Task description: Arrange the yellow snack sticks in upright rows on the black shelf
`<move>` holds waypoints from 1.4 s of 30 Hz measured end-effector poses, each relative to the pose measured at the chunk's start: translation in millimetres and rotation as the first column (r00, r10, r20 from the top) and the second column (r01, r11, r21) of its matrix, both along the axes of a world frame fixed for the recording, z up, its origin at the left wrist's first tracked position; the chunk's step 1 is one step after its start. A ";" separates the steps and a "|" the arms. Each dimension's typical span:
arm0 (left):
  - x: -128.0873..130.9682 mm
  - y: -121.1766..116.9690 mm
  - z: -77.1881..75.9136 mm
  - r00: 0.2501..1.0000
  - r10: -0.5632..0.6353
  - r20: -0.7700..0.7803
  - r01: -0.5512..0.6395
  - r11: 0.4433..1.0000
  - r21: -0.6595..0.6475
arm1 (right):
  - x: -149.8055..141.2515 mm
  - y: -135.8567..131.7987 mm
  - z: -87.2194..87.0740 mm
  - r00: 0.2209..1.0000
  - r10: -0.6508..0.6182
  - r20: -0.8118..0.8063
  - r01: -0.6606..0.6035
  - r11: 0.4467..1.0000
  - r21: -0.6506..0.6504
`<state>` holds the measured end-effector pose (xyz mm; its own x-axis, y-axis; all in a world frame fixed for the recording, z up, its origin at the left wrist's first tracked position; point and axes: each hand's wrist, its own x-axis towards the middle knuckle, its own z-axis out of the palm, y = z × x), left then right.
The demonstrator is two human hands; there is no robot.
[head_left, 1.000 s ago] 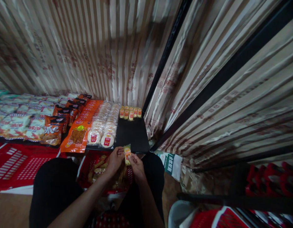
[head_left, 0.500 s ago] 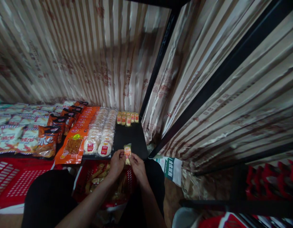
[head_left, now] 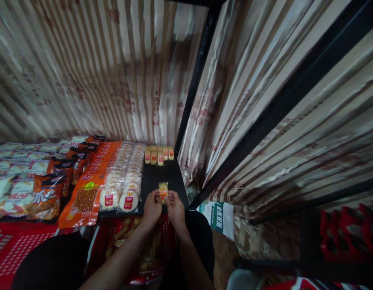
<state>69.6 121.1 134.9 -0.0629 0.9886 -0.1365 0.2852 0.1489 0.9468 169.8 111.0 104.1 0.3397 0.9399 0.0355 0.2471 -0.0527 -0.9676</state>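
Holds small, oblong, yellow plastic-wrapped packet (head_left: 163,189) over front part of flat black shelf (head_left: 153,175). Clamps both sides between fingertips of left hand (head_left: 153,207) and right hand (head_left: 176,209), apparently for balanced control with printed face mostly uncovered. Points far end toward shelf's rear, with long axis front-to-back; cannot tell exact tilt.

Small yellow packet (head_left: 163,191) carried forward: second ago it overlapped front edge of shelf (head_left: 151,175) in view, now shows against black top, nearer row of small packets (head_left: 159,156). Left-hand grip (head_left: 152,206) and right-hand grip (head_left: 175,207) advanced with it. View swung right and upward: orange bags (head_left: 85,199), round white crackers (head_left: 128,199) lower, farther left; black bar (head_left: 201,2) come in along top.
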 end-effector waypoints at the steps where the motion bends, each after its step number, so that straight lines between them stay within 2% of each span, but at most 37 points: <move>1: 1.2 2.0 0.2 1.000 0.007 -0.002 -0.007 1.000 -0.003 | 0.2 1.8 1.2 1.000 0.005 0.013 -0.005 1.000 0.007; 8: 6.9 20.2 -0.1 0.999 0.012 -0.038 -0.013 1.000 -0.010 | 1.6 17.0 6.0 0.963 -0.070 0.261 0.082 0.996 -0.033; 14: 16.5 36.3 -1.6 1.000 0.011 0.020 -0.011 1.000 -0.013 | 3.9 34.1 8.1 0.923 -0.152 0.353 0.177 0.983 -0.040; 22: 22.6 56.9 -1.1 0.997 -0.048 -0.056 0.047 0.999 -0.012 | 9.0 56.3 7.2 0.930 -0.171 0.324 0.217 0.969 -0.114; 26: 25.9 70.0 -4.4 0.999 -0.046 -0.015 0.045 0.998 -0.042 | 12.3 68.3 4.0 0.925 -0.182 0.332 0.224 0.970 -0.091; 32: 34.2 88.8 -8.3 0.998 -0.047 0.029 0.048 0.999 -0.013 | 15.5 89.0 0.7 0.920 -0.207 0.331 0.253 0.962 -0.100; 42: 46.0 114.2 -12.8 0.989 -0.020 0.149 0.024 0.999 -0.026 | 23.2 125.0 -1.2 0.904 -0.247 0.349 0.264 0.965 0.000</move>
<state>115.6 235.3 122.1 -0.0182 0.9853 -0.1697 0.1447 0.1706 0.9747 193.0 236.0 102.9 0.5430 0.8259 0.1519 0.5353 -0.2011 -0.8204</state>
